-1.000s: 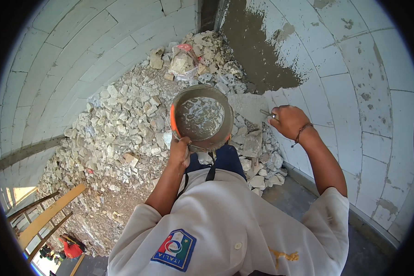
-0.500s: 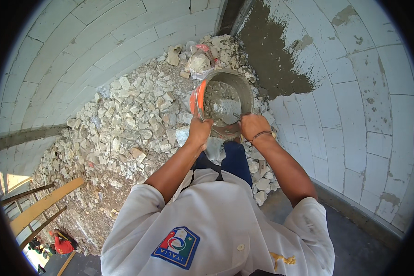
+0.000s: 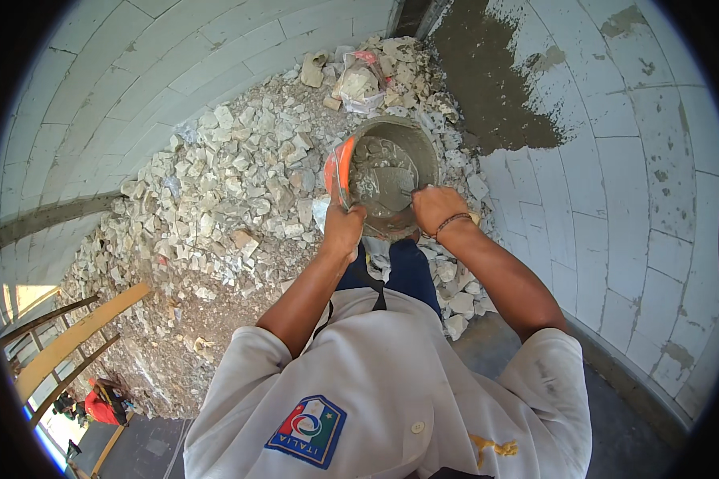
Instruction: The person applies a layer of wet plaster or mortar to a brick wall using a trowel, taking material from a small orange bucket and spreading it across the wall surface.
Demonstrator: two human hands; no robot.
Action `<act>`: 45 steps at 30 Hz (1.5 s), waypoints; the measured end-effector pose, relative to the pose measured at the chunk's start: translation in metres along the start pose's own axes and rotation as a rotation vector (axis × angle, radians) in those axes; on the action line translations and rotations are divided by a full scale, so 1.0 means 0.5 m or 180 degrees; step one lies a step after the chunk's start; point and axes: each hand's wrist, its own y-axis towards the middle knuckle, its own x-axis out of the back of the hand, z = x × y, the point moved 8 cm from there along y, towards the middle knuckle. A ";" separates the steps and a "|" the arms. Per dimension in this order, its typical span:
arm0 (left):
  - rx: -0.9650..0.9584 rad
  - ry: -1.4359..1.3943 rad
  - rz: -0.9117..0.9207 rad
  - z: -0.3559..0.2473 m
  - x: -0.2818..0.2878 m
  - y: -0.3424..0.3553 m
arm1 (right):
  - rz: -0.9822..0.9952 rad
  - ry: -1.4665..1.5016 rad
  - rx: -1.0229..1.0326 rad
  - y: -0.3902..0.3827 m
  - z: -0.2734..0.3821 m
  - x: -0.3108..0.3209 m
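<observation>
A bucket (image 3: 427,144), orange outside and coated grey inside, is in front of my legs, its mouth facing up towards me. Grey wet mortar (image 3: 373,152) lies in it. My left hand (image 3: 344,229) is closed at the bucket's near left side, where the thin wire handle runs down the orange wall; the exact grip is partly hidden. My right hand (image 3: 439,211) is closed round the handle of a trowel, its pale butt showing past my wrist. The trowel's mortar-smeared blade (image 3: 393,188) is inside the bucket, against the mortar.
Broken block rubble (image 3: 208,199) spreads left of and behind the bucket. A torn bag (image 3: 362,86) lies beyond it. The right block wall (image 3: 615,215) has a wet mortar patch (image 3: 495,88). A wooden ladder-like frame (image 3: 80,335) and a person in red (image 3: 102,405) are at lower left.
The trowel blade has turned and looks darker, with less glare. My right hand has shifted slightly up and left. The whole view has moved a little; my left hand keeps its hold.
</observation>
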 end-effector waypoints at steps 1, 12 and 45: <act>0.0018 -0.0053 -0.0013 0.001 0.001 -0.004 | 0.0103 0.0012 -0.0139 -0.001 -0.003 -0.016; -0.0090 0.0272 -0.0155 -0.021 0.028 -0.024 | -0.0212 0.0180 0.0284 -0.035 0.063 0.010; 0.0433 -0.1001 -0.0292 0.080 0.132 -0.043 | -0.0602 0.1410 -0.0038 -0.044 0.094 -0.016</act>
